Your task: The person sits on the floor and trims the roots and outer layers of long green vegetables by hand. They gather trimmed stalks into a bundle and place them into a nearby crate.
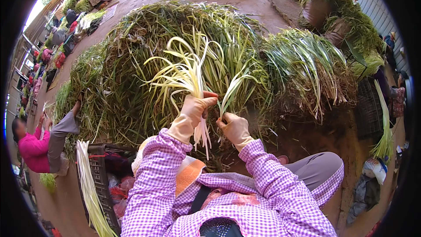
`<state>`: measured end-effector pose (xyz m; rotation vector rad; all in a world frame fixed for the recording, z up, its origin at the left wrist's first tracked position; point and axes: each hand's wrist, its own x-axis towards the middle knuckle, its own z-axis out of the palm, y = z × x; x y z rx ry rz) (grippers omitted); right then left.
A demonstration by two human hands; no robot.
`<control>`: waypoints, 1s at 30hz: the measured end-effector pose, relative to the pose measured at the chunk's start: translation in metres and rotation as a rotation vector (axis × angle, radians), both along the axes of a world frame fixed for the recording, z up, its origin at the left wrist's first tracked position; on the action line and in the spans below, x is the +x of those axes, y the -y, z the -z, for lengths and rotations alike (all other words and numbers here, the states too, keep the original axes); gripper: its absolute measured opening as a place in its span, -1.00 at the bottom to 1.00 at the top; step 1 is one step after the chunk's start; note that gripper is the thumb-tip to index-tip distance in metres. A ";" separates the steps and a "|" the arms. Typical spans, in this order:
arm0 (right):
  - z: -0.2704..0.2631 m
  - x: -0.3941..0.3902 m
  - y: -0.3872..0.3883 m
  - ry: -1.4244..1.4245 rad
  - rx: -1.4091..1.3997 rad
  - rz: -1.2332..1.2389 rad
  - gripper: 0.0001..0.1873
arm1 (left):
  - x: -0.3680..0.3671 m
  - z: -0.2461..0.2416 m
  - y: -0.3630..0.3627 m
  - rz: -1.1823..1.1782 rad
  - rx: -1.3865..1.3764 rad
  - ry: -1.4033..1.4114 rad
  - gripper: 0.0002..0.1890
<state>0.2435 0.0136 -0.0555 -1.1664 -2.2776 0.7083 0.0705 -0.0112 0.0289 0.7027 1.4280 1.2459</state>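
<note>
My left hand [193, 115], in a pale rubber glove with reddened fingertips, is closed around a bunch of yellow-white leafy stalks [188, 77]. The leaves fan out above the fist, and the whitish lower ends hang below it. Close by on the right, my right hand [235, 127], gloved as well, pinches the lower part of a smaller green-and-white stalk [230, 93] between thumb and fingers. Both hands are in front of a large heap of long green leafy plants [184, 23]; its lower edge is partly hidden behind them.
At the lower left stands a black plastic crate [98, 171] with bags inside and a pale stalk bundle [88, 184] along its edge. Rooted plants [306, 62] lie on the heap's right. A person in pink [34, 151] sits at left. Another bundle [383, 128] is at far right.
</note>
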 end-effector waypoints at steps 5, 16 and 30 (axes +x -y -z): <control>0.009 0.003 0.020 0.023 0.257 -0.080 -0.77 | 0.010 0.024 -0.007 -0.001 -0.204 -0.218 -0.82; 0.023 -0.002 -0.040 -0.873 -1.484 -0.411 -0.39 | 0.002 0.020 -0.008 0.128 -0.300 0.101 -0.84; 0.068 0.054 0.003 0.704 -0.778 0.048 -0.65 | -0.031 0.000 -0.013 -0.328 -0.094 -0.134 -0.82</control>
